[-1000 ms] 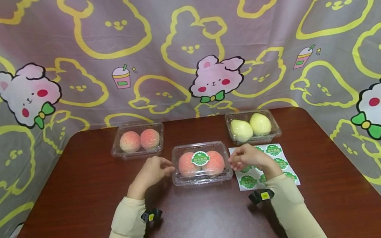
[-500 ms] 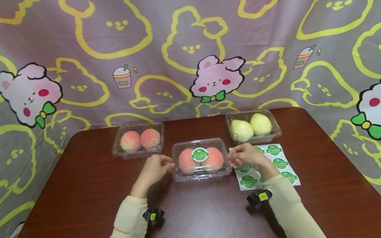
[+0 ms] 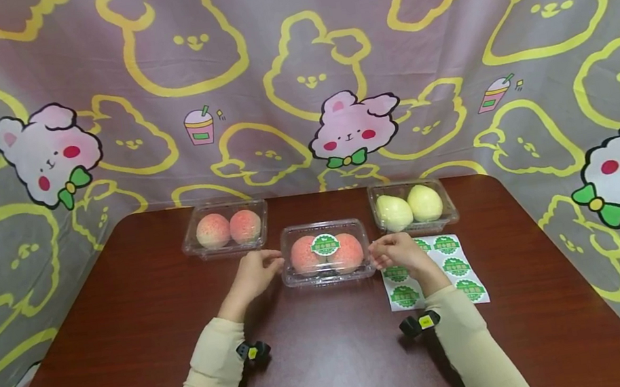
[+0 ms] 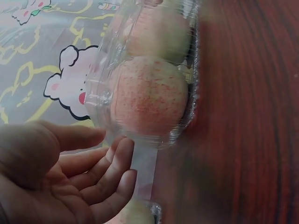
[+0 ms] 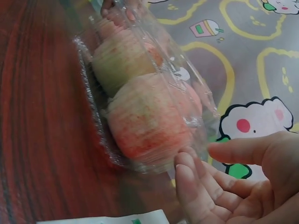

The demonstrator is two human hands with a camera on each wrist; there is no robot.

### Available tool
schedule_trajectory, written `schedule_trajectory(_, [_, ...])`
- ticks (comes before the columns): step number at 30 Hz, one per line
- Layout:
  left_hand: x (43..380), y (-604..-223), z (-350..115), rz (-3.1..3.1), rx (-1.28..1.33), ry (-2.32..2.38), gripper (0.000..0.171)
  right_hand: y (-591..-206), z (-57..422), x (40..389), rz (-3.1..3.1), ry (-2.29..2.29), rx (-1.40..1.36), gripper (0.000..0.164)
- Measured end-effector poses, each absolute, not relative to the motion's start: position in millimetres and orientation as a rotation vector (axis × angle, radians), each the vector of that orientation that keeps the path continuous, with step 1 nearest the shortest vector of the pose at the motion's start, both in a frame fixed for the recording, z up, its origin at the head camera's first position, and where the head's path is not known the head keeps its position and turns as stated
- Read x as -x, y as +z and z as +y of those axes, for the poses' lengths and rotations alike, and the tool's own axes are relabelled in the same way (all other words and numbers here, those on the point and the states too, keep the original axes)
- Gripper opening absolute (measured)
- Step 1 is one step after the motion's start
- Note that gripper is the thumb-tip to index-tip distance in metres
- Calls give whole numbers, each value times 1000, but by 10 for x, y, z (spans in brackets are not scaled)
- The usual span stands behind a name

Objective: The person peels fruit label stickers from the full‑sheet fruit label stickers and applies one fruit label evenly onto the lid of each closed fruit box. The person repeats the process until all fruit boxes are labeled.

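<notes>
Between both hands is a clear plastic fruit box [image 3: 328, 279] with two red-speckled peaches [image 3: 348, 254] inside. A round green-and-white sticker [image 3: 325, 245] sits on its lid. My left hand [image 3: 252, 278] holds the box's left end, thumb and fingertips close at the corner in the left wrist view. At the right end, my right hand [image 3: 408, 256] holds the other corner, its thumb [image 5: 236, 151] and bent fingers [image 5: 189, 175] at the edge. Partly beneath the right hand and sleeve lies a white sheet of round green stickers [image 3: 457, 266].
A second clear box [image 3: 229, 250] of two peaches stands at the back left of the brown table [image 3: 101, 355]. Another box [image 3: 417, 228] with two pale yellow-green pears is at the back right. A patterned curtain [image 3: 249, 96] hangs behind and on both sides.
The box with the sticker has moved away from me toward the back of the table, with both hands following at its ends. The other boxes and the sticker sheet have stayed put.
</notes>
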State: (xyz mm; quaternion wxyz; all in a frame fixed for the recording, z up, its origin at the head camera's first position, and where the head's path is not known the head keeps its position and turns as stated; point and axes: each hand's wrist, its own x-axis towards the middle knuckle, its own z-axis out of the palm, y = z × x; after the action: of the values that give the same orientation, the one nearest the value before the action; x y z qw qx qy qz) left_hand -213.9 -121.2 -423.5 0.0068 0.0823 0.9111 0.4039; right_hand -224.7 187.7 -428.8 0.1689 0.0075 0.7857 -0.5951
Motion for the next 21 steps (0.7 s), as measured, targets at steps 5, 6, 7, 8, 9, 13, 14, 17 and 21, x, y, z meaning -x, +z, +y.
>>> schedule_trajectory(5, [2158, -4235, -1285, 2754, -318, 1272, 31, -4266, 1931, 2239, 2174, -1643, 30, 33])
schedule_trajectory(6, [2160, -4234, -1303, 2718, -323, 1286, 32, -4261, 1946, 2235, 2163, -1633, 48, 33])
schedule_trajectory(7, [2162, -4231, -1322, 2684, -330, 1289, 31, -4258, 1963, 2231, 2151, -1621, 69, 33])
schedule_trajectory(8, [2163, -4228, -1339, 2649, -334, 1295, 31, -4256, 1979, 2227, 2143, -1609, 92, 33])
schedule_trajectory(9, [2164, -4227, -1354, 2616, -336, 1296, 31, -4253, 1994, 2223, 2136, -1597, 110, 33])
schedule_trajectory(13, [2162, -4209, -1405, 2517, -346, 1280, 28, -4245, 2044, 2220, 2105, -1560, 164, 31])
schedule_trajectory(14, [2161, -4207, -1413, 2495, -343, 1278, 27, -4244, 2051, 2221, 2099, -1551, 169, 30])
schedule_trajectory(17, [2153, -4198, -1427, 2436, -349, 1270, 27, -4235, 2061, 2221, 2087, -1530, 183, 30])
schedule_trajectory(21, [2143, -4185, -1420, 2393, -355, 1278, 26, -4219, 2058, 2215, 2088, -1513, 181, 31])
